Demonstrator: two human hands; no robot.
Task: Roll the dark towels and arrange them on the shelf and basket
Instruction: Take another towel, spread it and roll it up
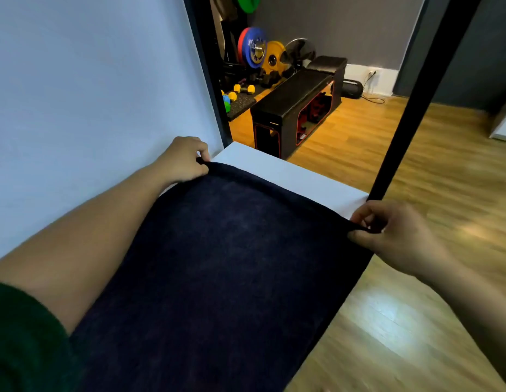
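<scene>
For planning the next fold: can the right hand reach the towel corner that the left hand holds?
Probably yes: only flat towel and white shelf lie between. But the right hand pinches the other corner and must release first.

A white shelf runs along the pale wall on its left side, with a black upright post rising at its far right corner. One dark towel lies spread flat on it, covering nearly the whole board from the near end. Only a bare white strip shows beyond the towel's far edge. The towel's right side hides the shelf's open edge.
</scene>
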